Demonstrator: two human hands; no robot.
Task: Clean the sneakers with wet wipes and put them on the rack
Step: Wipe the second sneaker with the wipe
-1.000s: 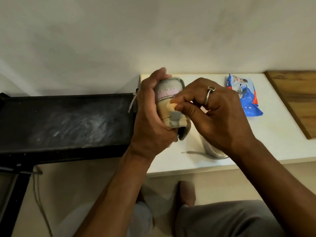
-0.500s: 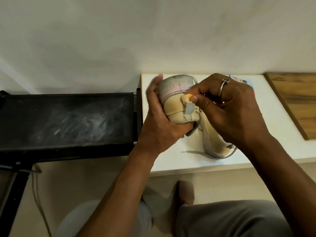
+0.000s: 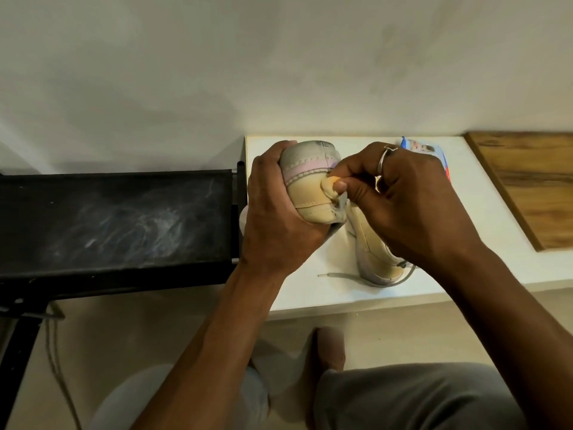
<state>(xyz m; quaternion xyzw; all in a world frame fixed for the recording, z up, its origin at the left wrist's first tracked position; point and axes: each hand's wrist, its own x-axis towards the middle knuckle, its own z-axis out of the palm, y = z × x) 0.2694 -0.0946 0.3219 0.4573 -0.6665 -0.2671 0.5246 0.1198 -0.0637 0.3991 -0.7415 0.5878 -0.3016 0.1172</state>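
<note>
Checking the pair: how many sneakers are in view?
2. One sneaker is gripped in the left hand; the other sneaker lies on the table, partly under the right hand pinching a wipe.

Left hand (image 3: 273,218), right hand (image 3: 412,203) around sneaker (image 3: 307,193)

Plain pale wall (image 3: 279,57) behind white table (image 3: 496,243), beige floor (image 3: 124,321)

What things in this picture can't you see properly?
All in the head view.
The wipes pack: mostly behind the right hand.
The second sneaker on the table: one end hidden under that hand.
The held sneaker: far side covered by the left hand.
The beige wad the right hand pinches: wipe or shoe part, too small to tell.
The black rack: cut off by the left edge.
</note>
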